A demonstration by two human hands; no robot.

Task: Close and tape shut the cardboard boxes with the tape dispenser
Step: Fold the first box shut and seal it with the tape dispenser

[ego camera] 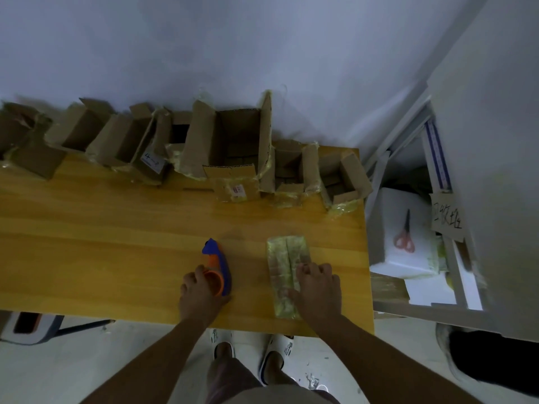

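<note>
Head view, open boxes (pixel 233 141) lining table (pixel 116 243) back, scissors (pixel 404 237) right.

The scene is dim, with a cool bluish cast over the wall (pixel 262 48) and a muted, evenly lit wooden table (pixel 102 228). No lamp is in view and no hard glare shows; only a faint sheen lies on the taped wrapping of the open cardboard boxes (pixel 233 141) along the far edge. Shadows are soft, deepest inside those boxes and under the table's near edge. The wide-angle lens bends straight lines, so the shelf unit (pixel 408 135) at right leans and smears toward the corner. The far left boxes are blurred; the forearms at the near edge look dark and soft.
</note>
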